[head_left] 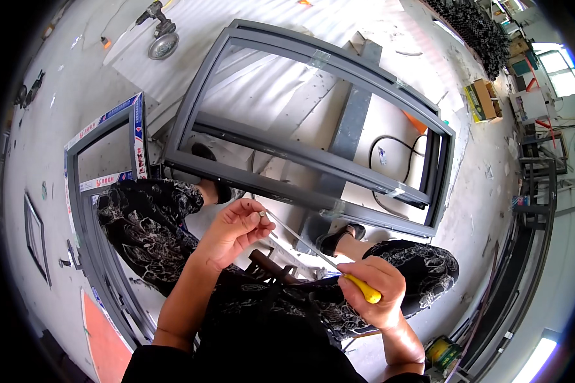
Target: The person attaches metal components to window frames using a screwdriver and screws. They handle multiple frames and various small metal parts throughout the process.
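Note:
My right hand is closed around the yellow handle of a screwdriver, whose long thin shaft slants up and left across my lap. The shaft's far end reaches my left hand. Between the thumb and fingers of that hand a small metal piece is pinched; its exact kind is too small to tell. Beyond both hands lies a grey window frame with a long crossbar, propped before my feet. Neither hand touches the frame.
On the left stands another grey frame with printed protective tape. A power drill and a metal bowl are on the floor at the far left. A black cable curls inside the large frame. A cardboard box sits far right.

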A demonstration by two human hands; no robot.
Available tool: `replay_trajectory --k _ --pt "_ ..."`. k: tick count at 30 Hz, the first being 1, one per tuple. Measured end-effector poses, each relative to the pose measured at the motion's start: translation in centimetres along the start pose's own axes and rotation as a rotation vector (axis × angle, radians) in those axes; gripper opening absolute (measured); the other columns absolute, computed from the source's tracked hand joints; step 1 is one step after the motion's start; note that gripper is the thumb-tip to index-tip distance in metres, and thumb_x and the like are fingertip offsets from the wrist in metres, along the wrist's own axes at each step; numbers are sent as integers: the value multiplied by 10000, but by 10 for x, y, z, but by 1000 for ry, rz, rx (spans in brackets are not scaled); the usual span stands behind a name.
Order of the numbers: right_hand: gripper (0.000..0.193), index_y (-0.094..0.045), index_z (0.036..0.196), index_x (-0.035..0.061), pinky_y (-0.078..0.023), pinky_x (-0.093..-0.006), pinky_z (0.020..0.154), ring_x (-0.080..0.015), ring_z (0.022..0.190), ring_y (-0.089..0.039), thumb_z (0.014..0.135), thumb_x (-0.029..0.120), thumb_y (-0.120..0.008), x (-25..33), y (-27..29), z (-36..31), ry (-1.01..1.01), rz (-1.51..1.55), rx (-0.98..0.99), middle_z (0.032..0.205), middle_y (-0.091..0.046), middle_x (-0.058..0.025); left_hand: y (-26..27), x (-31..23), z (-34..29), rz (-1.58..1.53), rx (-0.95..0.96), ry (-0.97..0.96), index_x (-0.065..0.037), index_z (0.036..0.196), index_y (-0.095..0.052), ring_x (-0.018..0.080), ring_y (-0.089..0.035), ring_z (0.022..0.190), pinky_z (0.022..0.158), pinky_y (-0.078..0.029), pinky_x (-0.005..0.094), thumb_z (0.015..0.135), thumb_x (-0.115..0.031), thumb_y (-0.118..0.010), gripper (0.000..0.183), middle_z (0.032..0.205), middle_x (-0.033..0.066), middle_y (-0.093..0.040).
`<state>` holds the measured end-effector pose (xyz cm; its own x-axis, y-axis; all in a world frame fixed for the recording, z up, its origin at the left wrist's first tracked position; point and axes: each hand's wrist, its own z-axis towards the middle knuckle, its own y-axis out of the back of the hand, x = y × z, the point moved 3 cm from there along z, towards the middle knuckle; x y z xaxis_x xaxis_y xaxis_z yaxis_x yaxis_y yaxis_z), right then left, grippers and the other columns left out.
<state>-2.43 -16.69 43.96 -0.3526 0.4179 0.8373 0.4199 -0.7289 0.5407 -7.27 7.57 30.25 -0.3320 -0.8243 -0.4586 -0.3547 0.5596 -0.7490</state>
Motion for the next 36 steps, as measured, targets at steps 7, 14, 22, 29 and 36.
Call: replay_trajectory --k 7,14,22,29,36 --pt "207 -698 873 -12 -449 -257 565 -178 622 -589 668 -35 -713 8 -4 12 10 43 51 717 -626 -95 10 -9 -8 75 -4 -39 -3 1069 -571 216 -659 919 830 -541 319 913 -48 -594 163 967 106 -650" --pt "220 -704 866 8 -456 -276 565 -192 620 -593 650 -22 -737 12 -1 22 84 -18 118 714 -644 -80 16 -8 -9 100 21 -50 14 1066 -571 219 -661 890 805 -542 323 914 -48 -592 165 946 126 -654" --pt "258 -685 907 43 -479 -319 582 -244 645 -600 665 -4 -760 16 6 40 250 -128 317 760 -632 -68 19 -20 -9 553 2 22 52 972 -614 178 -671 784 736 -562 291 893 -34 -595 119 844 120 -668" --pt "163 -681 966 -15 -446 -218 638 -95 701 -567 803 -17 -685 -22 -28 5 -451 320 94 791 -646 -47 39 -9 -1 531 -68 -35 50 996 -610 181 -672 793 761 -560 291 898 -46 -596 138 864 121 -665" --pt "156 -665 936 3 -481 -331 624 -288 684 -615 796 63 -696 -37 -82 0 -204 -3 18 797 -633 -144 65 54 40 -125 -281 169 23 984 -577 222 -644 899 771 -566 315 943 -124 -548 156 855 80 -598"
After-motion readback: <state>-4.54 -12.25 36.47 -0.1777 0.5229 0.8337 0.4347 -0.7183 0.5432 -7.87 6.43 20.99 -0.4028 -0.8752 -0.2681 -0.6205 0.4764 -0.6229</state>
